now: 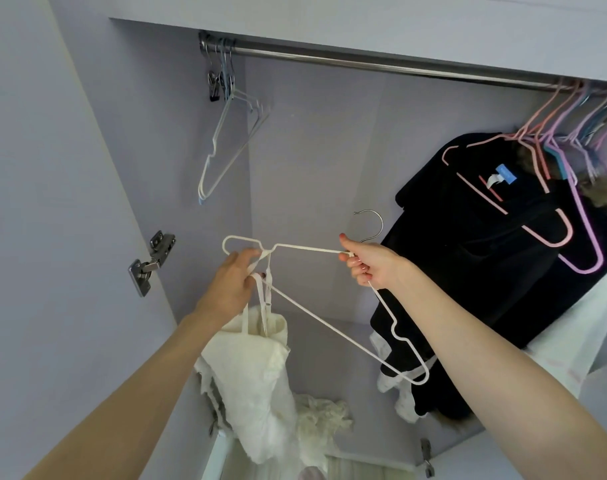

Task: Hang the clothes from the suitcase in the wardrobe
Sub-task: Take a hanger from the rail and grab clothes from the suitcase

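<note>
White hanger (316, 299), centre frame: right hand (371, 263) grips its neck; left hand (231, 284) pinches the cream dress (253, 375) strap onto one end. Dark garments (485, 258) already hung upper right; rail (381, 62) awaits this one.

White hanger (316, 249), cream-white dress (257, 375), black garment (468, 271), pink and purple hangers (551, 216), silver rail (364, 62), pale lilac wardrobe walls (312, 150).

Rail (381, 62) across wardrobe top: spare hangers (226, 133) at its left end, jacket (485, 254) hanging at right. Between them, below the rail, my 2 hands hold 1 hanger (309, 249): left hand (234, 278) at its left shoulder, with the garment (253, 375) hanging beneath, right hand (371, 265) at its neck.
</note>
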`<move>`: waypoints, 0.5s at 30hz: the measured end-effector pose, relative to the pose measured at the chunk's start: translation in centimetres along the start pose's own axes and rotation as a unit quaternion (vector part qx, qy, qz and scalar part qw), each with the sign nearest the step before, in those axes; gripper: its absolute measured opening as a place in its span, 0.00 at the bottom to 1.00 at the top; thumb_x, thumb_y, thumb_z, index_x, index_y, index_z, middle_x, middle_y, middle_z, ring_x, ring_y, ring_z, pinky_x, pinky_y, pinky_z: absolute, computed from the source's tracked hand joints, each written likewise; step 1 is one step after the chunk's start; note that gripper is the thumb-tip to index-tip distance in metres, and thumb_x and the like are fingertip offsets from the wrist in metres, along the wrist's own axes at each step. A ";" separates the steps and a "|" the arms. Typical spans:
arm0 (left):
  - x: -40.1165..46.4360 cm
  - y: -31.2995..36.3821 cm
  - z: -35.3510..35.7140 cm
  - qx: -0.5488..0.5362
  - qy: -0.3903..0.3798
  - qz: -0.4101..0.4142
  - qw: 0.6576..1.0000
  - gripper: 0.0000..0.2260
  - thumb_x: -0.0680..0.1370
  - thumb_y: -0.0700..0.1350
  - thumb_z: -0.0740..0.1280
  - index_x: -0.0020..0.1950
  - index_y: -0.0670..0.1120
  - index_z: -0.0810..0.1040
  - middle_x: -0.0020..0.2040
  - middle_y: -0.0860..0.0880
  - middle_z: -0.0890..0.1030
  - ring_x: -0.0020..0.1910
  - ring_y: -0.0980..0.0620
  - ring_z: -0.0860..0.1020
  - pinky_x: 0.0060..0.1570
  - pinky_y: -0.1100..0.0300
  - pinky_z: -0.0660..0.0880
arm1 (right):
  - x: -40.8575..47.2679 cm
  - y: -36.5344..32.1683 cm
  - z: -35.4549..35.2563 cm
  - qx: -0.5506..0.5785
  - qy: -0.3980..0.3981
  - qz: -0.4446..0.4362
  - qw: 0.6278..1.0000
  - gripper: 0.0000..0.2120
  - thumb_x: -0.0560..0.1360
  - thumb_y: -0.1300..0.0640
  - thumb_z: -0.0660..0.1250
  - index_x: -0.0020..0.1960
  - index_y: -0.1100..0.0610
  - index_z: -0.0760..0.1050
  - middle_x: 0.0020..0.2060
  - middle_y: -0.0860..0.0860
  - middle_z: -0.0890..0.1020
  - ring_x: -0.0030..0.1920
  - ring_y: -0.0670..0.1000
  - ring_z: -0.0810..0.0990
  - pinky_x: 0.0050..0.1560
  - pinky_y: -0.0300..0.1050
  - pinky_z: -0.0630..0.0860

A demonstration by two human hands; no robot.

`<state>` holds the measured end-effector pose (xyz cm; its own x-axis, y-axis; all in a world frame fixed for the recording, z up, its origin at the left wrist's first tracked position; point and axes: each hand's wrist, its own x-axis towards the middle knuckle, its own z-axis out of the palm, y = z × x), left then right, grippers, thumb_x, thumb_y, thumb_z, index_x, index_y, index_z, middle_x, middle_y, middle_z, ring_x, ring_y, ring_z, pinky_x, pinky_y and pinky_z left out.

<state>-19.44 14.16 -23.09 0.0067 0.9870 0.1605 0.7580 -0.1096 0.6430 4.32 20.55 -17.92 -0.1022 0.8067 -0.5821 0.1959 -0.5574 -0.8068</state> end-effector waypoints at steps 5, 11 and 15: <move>-0.4 0.3 0.3 -0.175 0.040 -0.022 0.984 0.13 0.76 0.29 0.60 0.45 0.47 0.76 0.44 0.50 0.78 0.42 0.59 0.78 0.46 0.72 0.72 | 0.5 -0.7 -0.5 0.155 -0.008 0.003 0.988 0.18 0.76 0.43 0.63 0.41 0.58 0.72 0.20 0.45 0.63 0.16 0.42 0.56 0.17 0.33 0.51; -0.9 0.0 -0.5 -0.226 0.008 -0.016 0.974 0.15 0.76 0.31 0.63 0.39 0.50 0.77 0.34 0.58 0.81 0.34 0.64 0.78 0.39 0.74 0.73 | 2.4 -1.0 0.4 0.449 0.067 -0.024 0.891 0.22 0.79 0.41 0.56 0.36 0.57 0.64 0.29 0.48 0.62 0.17 0.44 0.57 0.20 0.34 0.54; -1.1 -0.5 -1.4 -0.245 0.025 -0.004 0.969 0.14 0.75 0.31 0.64 0.40 0.50 0.78 0.35 0.62 0.81 0.36 0.64 0.79 0.42 0.72 0.74 | 3.2 -2.2 0.3 0.545 0.093 -0.052 0.832 0.24 0.79 0.40 0.53 0.33 0.55 0.57 0.23 0.48 0.57 0.15 0.46 0.55 0.22 0.35 0.54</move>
<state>-20.73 12.94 -22.52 -0.0395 0.9824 0.1826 0.3574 -0.1567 0.9207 3.28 24.28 -18.01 0.1097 0.8216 -0.5594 -0.8151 -0.2477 -0.5237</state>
